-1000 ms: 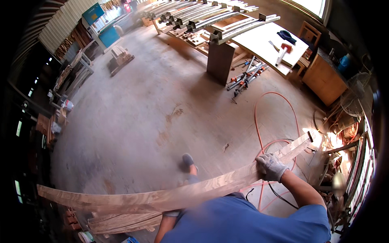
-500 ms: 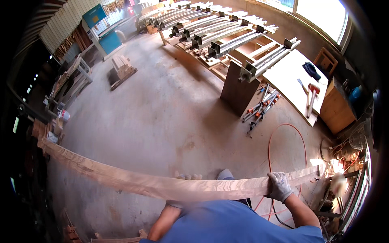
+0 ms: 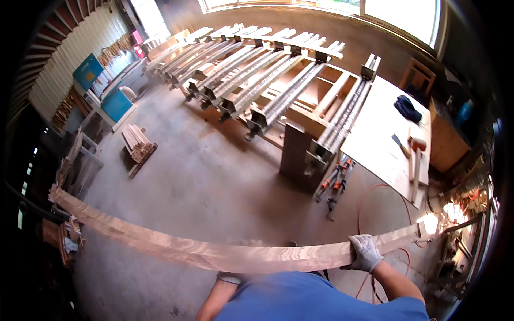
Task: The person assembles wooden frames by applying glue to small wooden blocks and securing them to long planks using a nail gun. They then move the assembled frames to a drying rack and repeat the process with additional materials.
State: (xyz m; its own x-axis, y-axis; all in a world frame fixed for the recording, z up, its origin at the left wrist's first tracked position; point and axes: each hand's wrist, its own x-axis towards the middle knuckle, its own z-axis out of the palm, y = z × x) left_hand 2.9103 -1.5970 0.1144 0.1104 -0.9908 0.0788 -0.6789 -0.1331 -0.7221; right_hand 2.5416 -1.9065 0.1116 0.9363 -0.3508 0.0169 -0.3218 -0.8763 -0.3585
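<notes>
A long wooden board point(image 3: 209, 253) with visible grain lies crosswise in front of me and curves toward the picture's rim at both ends. My right hand point(image 3: 366, 253), in a pale work glove, is closed around it toward its right end, thumb and fingers over the wood. From below, my left hand point(image 3: 230, 277), also gloved, supports the board left of my body. Its fingers are hidden behind the wood; only the cuff part shows. The board's left end point(image 3: 58, 197) reaches far out to the left.
Ahead stands a rack of long metal bar clamps point(image 3: 292, 85). A white-topped table point(image 3: 375, 139) at right carries a mallet point(image 3: 416, 145), a scraper point(image 3: 400, 143) and a dark cloth point(image 3: 408, 108). Stacked wood strips point(image 3: 137, 143) lie on the floor. An orange hose point(image 3: 360, 214) loops at right.
The view has swung rightward and up, so the clamp rack and table sit further left or lower. My left fingers, seen past the board's far edge before, are now hidden. Both hands keep the board.
</notes>
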